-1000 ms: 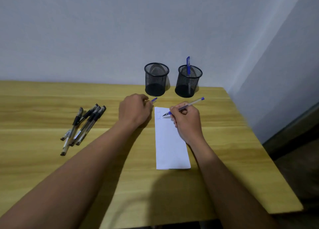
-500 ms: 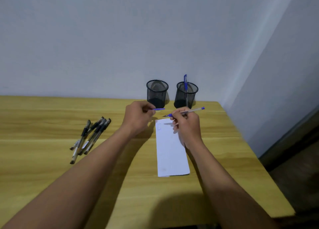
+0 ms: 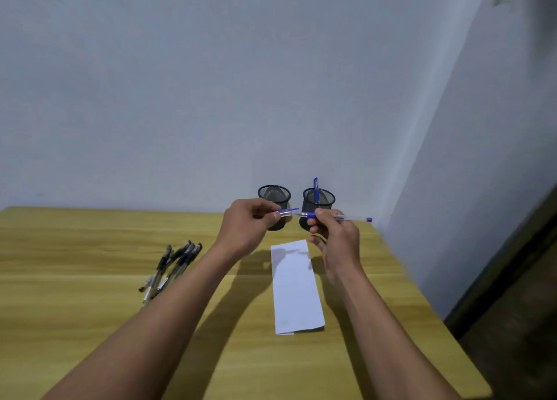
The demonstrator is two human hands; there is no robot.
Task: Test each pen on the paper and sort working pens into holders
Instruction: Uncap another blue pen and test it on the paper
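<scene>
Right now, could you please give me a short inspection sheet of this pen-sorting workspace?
Surface: wooden table, in a wall corner.
Job's things: paper strip lying flat; left mesh holder shows no pens; right mesh holder has one blue pen upright; black pens in a loose bunch.
Clutter: nothing seen.
Grippers: left hand pinches a blue pen cap; right hand holds an uncapped blue pen, above the paper.
Cables: nothing seen.
Surroundings: plain walls, dark floor on the right.

head view | worn high, facing forward-down | table (image 3: 90,279) near | wall beyond
</scene>
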